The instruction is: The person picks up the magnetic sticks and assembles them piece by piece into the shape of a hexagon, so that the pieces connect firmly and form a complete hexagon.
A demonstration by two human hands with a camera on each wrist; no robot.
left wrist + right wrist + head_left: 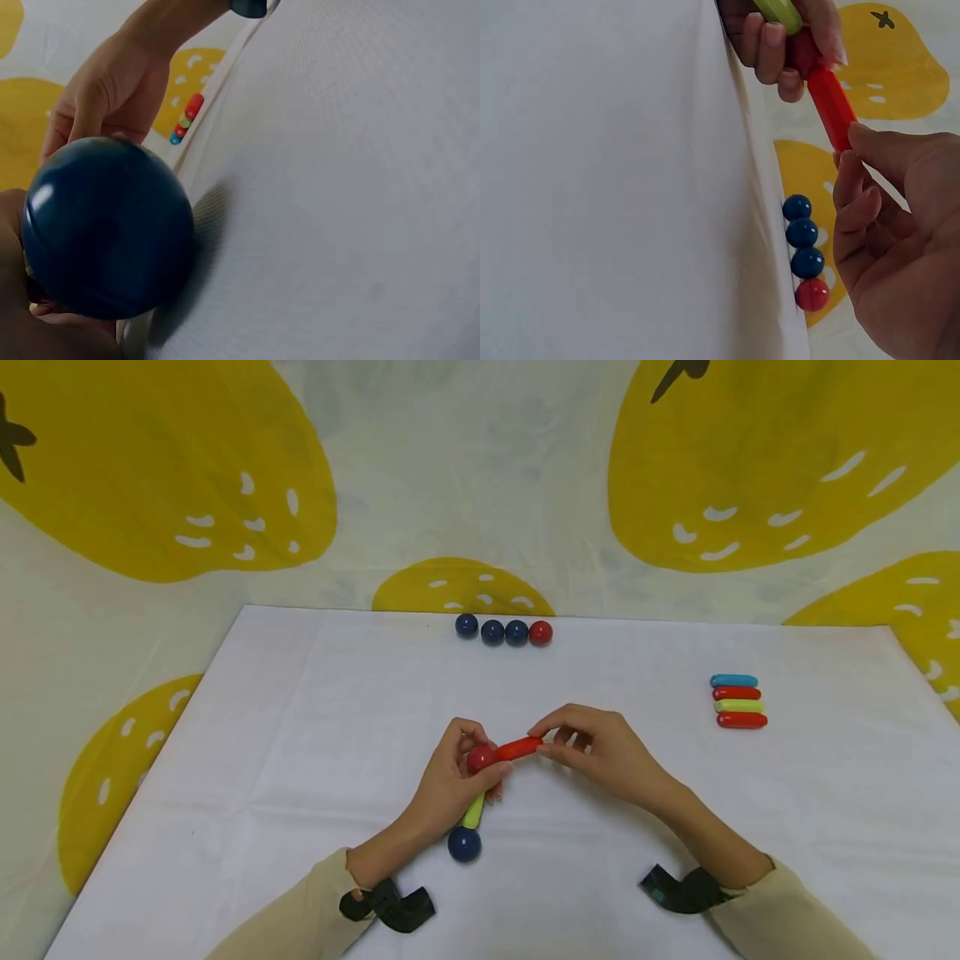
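Note:
My left hand (456, 781) grips a red ball (481, 758) between thumb and fingers. From that ball a yellow-green rod (473, 812) runs toward me, with a dark blue ball (464, 844) at its near end. The blue ball (109, 229) looms large in the left wrist view and hides part of the left hand. With thumb and fingertips, my right hand (600, 747) pinches the outer end of a red rod (519, 749). The other end of this red rod (831, 109) meets the red ball; whether it is fixed there I cannot tell.
Along the far edge of the white table (337, 693) sit several balls in a row: dark blue ones (492, 632) and a red one (541, 633) at the right. Several rods lie stacked at the right: a blue one (734, 681), red ones (742, 720) and a yellow-green one (739, 705).

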